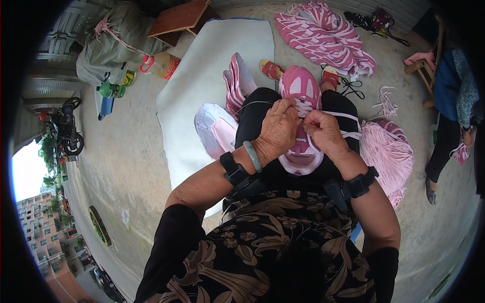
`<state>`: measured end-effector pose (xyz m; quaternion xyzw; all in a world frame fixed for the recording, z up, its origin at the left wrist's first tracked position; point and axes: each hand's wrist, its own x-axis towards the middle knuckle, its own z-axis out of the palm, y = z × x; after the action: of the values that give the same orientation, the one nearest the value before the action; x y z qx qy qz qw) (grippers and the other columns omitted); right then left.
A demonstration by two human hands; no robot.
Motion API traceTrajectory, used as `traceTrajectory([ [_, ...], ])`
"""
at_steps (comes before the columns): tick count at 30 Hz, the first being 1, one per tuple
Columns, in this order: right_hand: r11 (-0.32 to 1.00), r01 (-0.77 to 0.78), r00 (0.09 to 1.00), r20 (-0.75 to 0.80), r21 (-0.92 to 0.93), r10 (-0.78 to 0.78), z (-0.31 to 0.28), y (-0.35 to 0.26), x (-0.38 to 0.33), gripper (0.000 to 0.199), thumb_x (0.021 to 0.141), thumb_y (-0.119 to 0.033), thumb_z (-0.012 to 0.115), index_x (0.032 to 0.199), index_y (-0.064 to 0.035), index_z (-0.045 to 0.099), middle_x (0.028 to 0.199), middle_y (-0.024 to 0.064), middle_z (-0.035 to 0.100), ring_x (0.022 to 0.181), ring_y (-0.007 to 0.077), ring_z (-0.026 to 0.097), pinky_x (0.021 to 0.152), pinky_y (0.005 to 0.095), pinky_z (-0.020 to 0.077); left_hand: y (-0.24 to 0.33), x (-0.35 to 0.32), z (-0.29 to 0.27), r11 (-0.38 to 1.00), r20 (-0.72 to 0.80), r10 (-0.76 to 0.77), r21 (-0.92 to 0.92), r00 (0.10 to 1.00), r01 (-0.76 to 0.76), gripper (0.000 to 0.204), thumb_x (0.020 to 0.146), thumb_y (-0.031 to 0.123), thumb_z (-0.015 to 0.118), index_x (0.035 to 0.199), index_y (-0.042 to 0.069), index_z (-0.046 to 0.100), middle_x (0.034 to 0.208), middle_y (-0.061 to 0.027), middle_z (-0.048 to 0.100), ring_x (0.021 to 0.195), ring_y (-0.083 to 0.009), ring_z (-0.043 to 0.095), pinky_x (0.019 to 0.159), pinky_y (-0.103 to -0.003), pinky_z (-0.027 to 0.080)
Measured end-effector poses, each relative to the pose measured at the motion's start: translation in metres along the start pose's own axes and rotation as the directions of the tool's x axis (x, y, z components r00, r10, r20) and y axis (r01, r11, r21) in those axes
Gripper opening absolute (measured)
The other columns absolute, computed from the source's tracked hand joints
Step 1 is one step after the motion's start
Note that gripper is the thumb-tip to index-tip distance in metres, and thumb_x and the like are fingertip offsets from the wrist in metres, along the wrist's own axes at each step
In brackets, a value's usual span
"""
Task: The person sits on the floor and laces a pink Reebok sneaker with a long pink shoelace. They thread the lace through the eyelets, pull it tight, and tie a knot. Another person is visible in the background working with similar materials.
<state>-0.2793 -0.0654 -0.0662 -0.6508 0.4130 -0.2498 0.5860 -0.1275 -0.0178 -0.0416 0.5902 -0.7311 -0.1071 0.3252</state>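
A pink shoe upper (309,82) with white mesh panels lies across my lap, toe pointing away. Light pink lace (304,105) crosses its front, and one loose strand stretches over my right thigh. My left hand (279,123) is closed over the left side of the upper at the lacing. Opposite it, the fingers of my right hand (326,134) pinch at the eyelets, seemingly on the lace; the fingertips partly hide it. Beside my left leg stand nested pink uppers (237,86) and a grey-and-pink upper (216,129).
A large heap of laced pink uppers (323,35) lies ahead on the concrete. Bundled pink laces (386,156) sit by my right leg. Left are a white sheet (187,101), a bottle with a red cap (162,65) and a wooden stool (179,20). Another person (452,101) is at the right.
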Motion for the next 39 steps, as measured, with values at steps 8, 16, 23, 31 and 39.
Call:
traceTrajectory([
  [8, 0.651, 0.335, 0.855, -0.071, -0.681, -0.514, -0.07, -0.039, -0.026, 0.021, 0.071, 0.001, 0.058, 0.092, -0.0051, 0.055, 0.074, 0.01, 0.054, 0.066, 0.0267, 0.056, 0.061, 0.0327, 0.0455, -0.061, -0.015, -0.1, 0.957, -0.337, -0.001, 0.274, 0.941, 0.099, 0.008, 0.08, -0.002, 0.054, 0.083, -0.001, 0.047, 0.097, -0.0206, 0.051, 0.08, -0.0376, 0.054, 0.068, -0.039, 0.046],
  [16, 0.92, 0.334, 0.769, -0.506, -0.204, -0.391, -0.032, -0.009, -0.008, 0.009, 0.089, -0.005, 0.049, 0.095, -0.0013, 0.054, 0.078, 0.009, 0.057, 0.069, 0.0161, 0.055, 0.063, 0.0263, 0.0446, -0.158, -0.099, -0.135, 0.639, -0.163, -0.356, 0.675, 0.92, 0.367, 0.015, 0.076, 0.008, 0.058, 0.088, 0.002, 0.053, 0.099, -0.0136, 0.053, 0.091, -0.0325, 0.053, 0.073, -0.042, 0.042],
  [23, 0.951, 0.308, 0.826, -0.49, -0.022, -0.279, -0.03, -0.011, -0.009, 0.016, 0.094, -0.012, 0.044, 0.099, 0.0011, 0.051, 0.085, 0.007, 0.058, 0.08, 0.0134, 0.056, 0.075, 0.026, 0.0453, -0.029, -0.008, -0.06, 0.959, 0.226, 0.107, 0.234, 0.968, -0.161, 0.039, 0.063, 0.013, 0.067, 0.099, 0.003, 0.058, 0.118, -0.0117, 0.05, 0.107, -0.0318, 0.046, 0.087, -0.043, 0.036],
  [31, 0.975, 0.192, 0.911, -0.35, -0.109, -0.219, -0.036, -0.003, -0.013, 0.015, 0.087, -0.012, 0.054, 0.096, 0.0001, 0.054, 0.079, 0.0124, 0.062, 0.07, 0.0186, 0.061, 0.065, 0.0268, 0.0476, -0.055, -0.012, -0.07, 0.9, 0.188, 0.224, 0.337, 0.956, -0.277, 0.017, 0.065, 0.007, 0.062, 0.081, 0.007, 0.06, 0.093, -0.0047, 0.059, 0.092, -0.0223, 0.054, 0.085, -0.04, 0.038],
  [39, 0.572, 0.357, 0.905, 0.123, -0.738, -0.406, -0.077, -0.022, -0.048, 0.026, 0.074, -0.013, 0.066, 0.096, -0.0037, 0.055, 0.067, 0.0092, 0.056, 0.059, 0.0269, 0.059, 0.051, 0.0346, 0.0476, -0.121, -0.078, -0.197, 0.663, 0.163, -0.086, 0.746, 0.983, -0.065, 0.01, 0.07, 0.009, 0.065, 0.08, 0.009, 0.06, 0.094, -0.0047, 0.06, 0.091, -0.0247, 0.054, 0.084, -0.041, 0.038],
])
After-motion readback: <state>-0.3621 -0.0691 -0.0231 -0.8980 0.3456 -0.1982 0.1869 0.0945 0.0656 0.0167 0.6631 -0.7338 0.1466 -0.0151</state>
